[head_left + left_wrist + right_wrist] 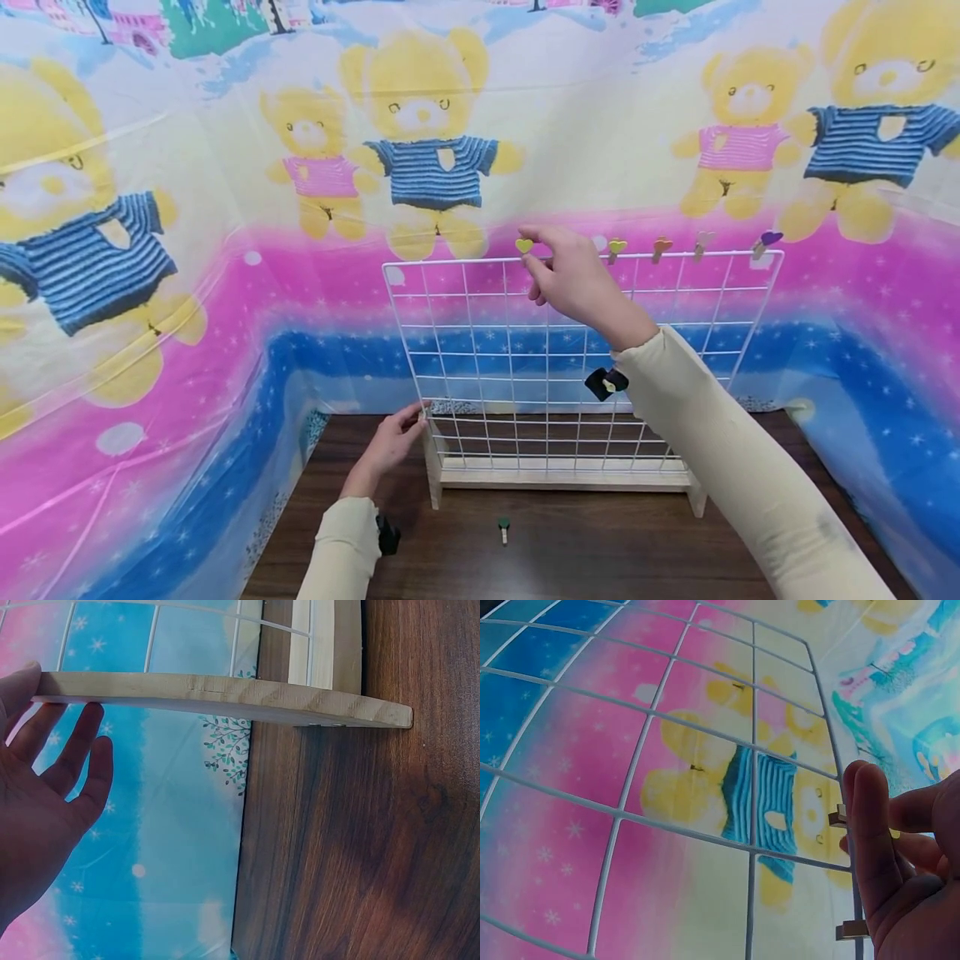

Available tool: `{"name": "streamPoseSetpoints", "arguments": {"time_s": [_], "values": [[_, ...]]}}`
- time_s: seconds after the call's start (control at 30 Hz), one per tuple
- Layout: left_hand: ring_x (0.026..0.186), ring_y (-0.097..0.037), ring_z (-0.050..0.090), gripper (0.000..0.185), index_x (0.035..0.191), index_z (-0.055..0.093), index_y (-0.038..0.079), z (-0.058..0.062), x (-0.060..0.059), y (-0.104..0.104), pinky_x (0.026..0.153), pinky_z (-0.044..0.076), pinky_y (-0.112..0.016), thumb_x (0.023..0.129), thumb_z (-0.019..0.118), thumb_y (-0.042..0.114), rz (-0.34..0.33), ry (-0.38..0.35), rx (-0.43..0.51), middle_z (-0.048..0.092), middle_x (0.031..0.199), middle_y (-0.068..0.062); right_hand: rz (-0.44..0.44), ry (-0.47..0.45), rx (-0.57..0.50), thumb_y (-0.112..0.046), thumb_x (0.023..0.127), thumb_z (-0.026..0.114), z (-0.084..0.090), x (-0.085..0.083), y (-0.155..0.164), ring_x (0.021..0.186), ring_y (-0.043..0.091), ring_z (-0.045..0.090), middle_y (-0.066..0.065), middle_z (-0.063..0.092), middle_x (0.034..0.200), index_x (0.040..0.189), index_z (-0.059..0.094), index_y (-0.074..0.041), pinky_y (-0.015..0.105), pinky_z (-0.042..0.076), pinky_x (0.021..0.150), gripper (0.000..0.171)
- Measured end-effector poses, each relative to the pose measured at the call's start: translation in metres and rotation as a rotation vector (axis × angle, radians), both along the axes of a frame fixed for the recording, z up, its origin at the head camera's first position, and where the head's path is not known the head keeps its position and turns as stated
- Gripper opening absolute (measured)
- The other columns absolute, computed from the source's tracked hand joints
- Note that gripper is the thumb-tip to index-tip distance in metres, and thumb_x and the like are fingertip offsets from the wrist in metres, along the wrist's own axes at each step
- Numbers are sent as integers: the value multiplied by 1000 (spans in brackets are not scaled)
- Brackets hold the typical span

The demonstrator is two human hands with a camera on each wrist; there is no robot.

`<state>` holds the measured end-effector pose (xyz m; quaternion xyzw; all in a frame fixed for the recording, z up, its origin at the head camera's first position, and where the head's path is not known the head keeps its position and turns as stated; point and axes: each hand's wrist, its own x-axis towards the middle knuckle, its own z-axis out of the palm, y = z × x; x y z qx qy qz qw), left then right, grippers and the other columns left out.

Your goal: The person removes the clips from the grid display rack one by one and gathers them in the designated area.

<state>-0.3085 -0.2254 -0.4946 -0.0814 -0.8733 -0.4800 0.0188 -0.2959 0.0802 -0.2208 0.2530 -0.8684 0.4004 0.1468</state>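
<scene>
A white wire grid panel [547, 354] stands upright in a wooden base, with wooden end pieces at its sides. My left hand [392, 440] holds the left wooden end piece [225, 694] near its upper end, thumb on one face and fingertips on the other. At the top wire, my right hand [576, 271] has its thumb and index finger around a small clothespin with a yellow heart [524, 246]. That clothespin's wooden tip [838, 816] shows at the wire in the right wrist view. A green-topped clothespin [504, 530] lies on the table in front of the base.
Along the top wire, to the right, sit another yellow heart clothespin [617, 247], an orange one [662, 247], a pale one [702, 243] and a purple one [768, 241]. Bear-printed cloth [585, 150] hangs behind and beside the dark wooden table [600, 550].
</scene>
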Motion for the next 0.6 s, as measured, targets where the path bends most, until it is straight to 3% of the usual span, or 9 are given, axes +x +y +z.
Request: {"name": "streamPoseSetpoints", "arguments": {"time_s": [0.23,0.4,0.6], "values": [[114,-29,52,39,138,50,15,0,0,0,89,46,-46,99,51,15,3,0,-1,56,127,-16,1,34,-5,-14,96,56,-2,-6,-3,53,18,60,8,60,74,136,51,-9,28,53,56,41],[113,-28,53,39,138,51,15,0,0,0,87,46,-45,99,51,15,1,-1,3,56,127,-16,-15,58,-39,-10,95,57,-4,-7,-4,51,17,60,7,62,86,130,56,-7,28,52,54,35],[114,-29,53,39,138,50,14,0,1,0,88,46,-45,99,50,14,4,-7,12,56,127,-16,-33,10,-82,-13,95,58,-2,-4,-3,52,19,60,11,64,75,122,62,-9,29,51,53,28]]}}
